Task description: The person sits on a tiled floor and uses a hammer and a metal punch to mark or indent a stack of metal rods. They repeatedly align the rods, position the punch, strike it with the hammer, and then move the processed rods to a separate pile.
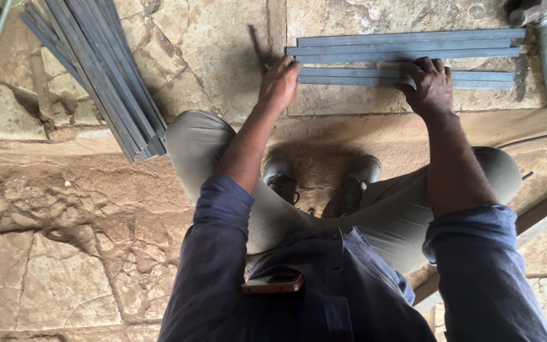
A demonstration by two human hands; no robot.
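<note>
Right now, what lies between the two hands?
In the head view, the nearest flat steel bars span the gap between left hand and right hand, over stone floor.

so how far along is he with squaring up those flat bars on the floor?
Done: five short grey bars lie side by side on the stone floor. In hand: left hand presses their left ends, right hand rests on the nearest two. Left: ends look uneven; a bigger bundle of bars lies untouched at the left.
</note>
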